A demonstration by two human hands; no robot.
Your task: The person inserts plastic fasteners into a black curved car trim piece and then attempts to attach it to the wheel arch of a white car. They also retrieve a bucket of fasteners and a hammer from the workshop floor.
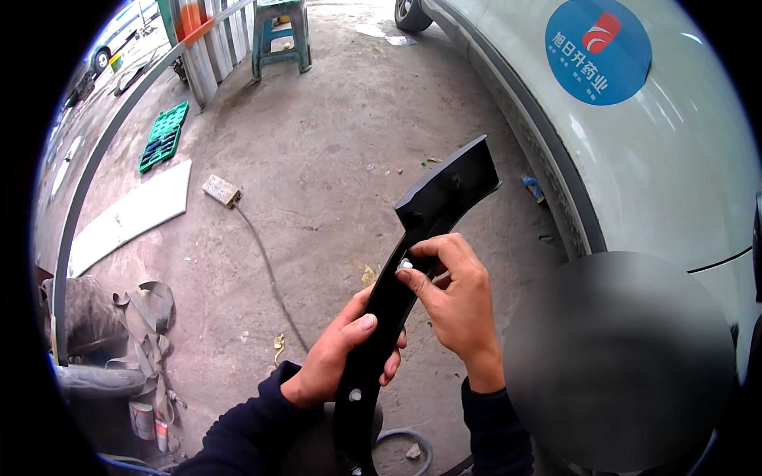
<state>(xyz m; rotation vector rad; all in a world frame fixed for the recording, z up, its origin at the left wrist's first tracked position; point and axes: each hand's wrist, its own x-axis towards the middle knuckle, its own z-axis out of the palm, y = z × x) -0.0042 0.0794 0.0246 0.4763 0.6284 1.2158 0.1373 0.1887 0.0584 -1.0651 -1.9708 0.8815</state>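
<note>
A long, curved black plastic trim piece (448, 189) slants up and to the right through the middle of the view, its broad flared end farthest from me. My left hand (343, 349) is wrapped round its narrow middle, thumb on the near face. Between the thumb and index finger of my right hand (456, 297) is a small white plastic clip (405, 265), pinched against the trim just below the flared end. Another white clip (355, 394) sits in the trim lower down, below my left hand.
A pale car body (635, 166) with a round blue sticker fills the right side. On the concrete floor lie a power strip (222, 191) with its cable, a white panel (135, 214) and a green tool case (164, 135). A stool (282, 36) stands far off; straps (151, 341) lie left.
</note>
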